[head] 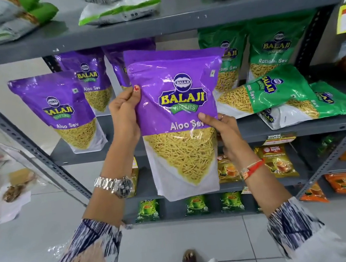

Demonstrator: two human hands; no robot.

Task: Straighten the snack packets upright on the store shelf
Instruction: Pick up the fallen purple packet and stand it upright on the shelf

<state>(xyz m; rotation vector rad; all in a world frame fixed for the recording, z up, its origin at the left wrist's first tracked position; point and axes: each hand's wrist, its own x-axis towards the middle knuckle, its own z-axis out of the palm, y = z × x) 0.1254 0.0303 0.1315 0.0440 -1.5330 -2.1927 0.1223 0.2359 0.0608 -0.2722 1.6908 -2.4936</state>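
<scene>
**Held item: purple packet, upright, off the shelf**

Glossy purple-and-white plastic snack packet, printed "BALAJI WAFERS Aloo Sev". Long axis vertical, in front of the grey metal shelf, with what looks like a second packet behind it. Left hand pinches its upper left edge; right hand clasps the right edge, nearer the shelf's fallen green "Ratlami Sev" packets.

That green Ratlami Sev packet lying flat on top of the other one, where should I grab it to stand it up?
Grab the top green plastic Ratlami Sev packet by its right-hand end, coming from the front right. It lies sideways with its sealed top pointing right, so lifting that end swings it upright.
</scene>
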